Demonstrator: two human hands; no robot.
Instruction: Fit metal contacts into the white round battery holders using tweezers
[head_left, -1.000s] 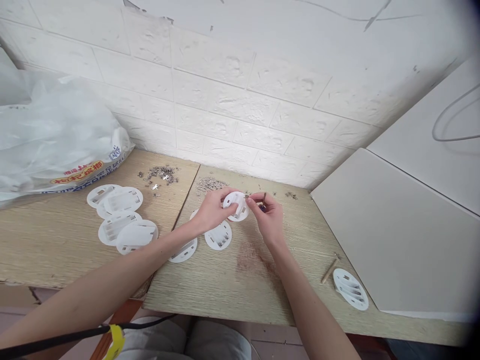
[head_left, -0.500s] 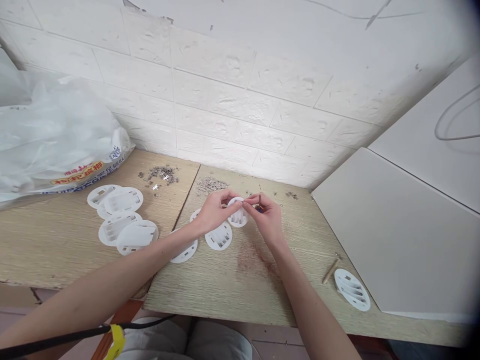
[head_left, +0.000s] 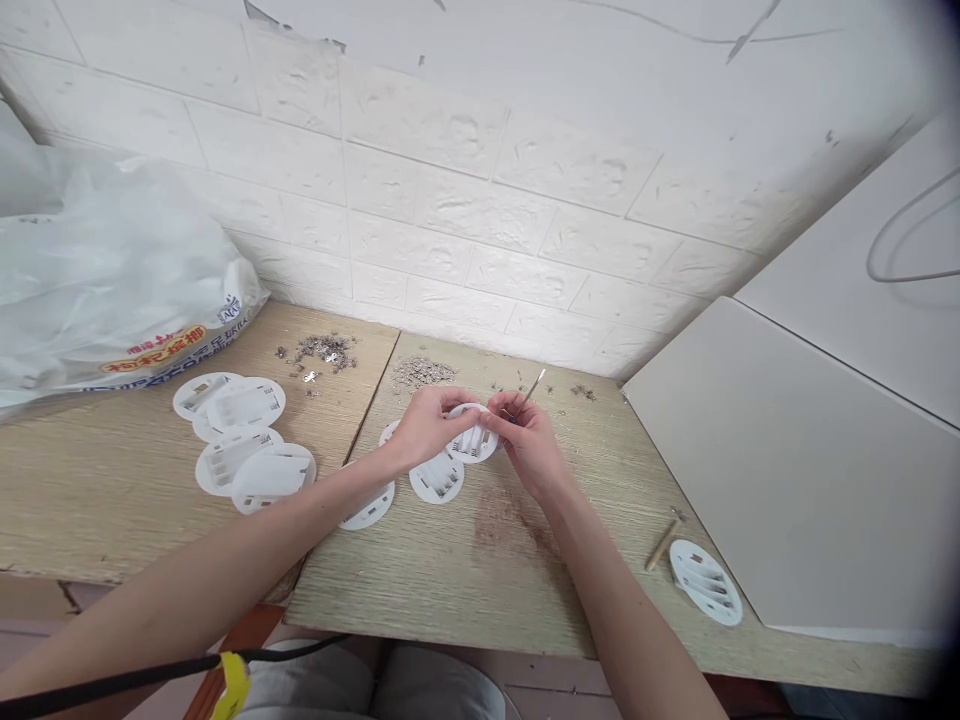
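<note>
My left hand (head_left: 433, 425) grips a white round plastic battery holder (head_left: 472, 443) by its left edge, thumb on top. Slots and small metal contacts show on its face. At the disc's right edge, my right hand (head_left: 531, 440) is closed, thumb and fingertips against the rim. A small screwdriver (head_left: 535, 384) is tucked in that hand, its thin metal shaft pointing up and away; a bit of blue, perhaps its handle, shows between the fingers. Any small part at the fingertips is hidden. Just below the held disc lies another battery holder (head_left: 437, 480), with more partly under my left forearm.
Piles of small metal contacts (head_left: 424, 374) and metal clips (head_left: 326, 352) lie near the wall. White discs (head_left: 274, 475) overlap at left beside a full plastic bag (head_left: 112, 270). At right are stacked discs (head_left: 705, 582), a short wooden stick (head_left: 661, 545) and a white panel (head_left: 787, 480).
The held battery holder has tilted and shifted slightly down and left. My right hand has turned, so the screwdriver shaft now points up and right, showing more of its length.
</note>
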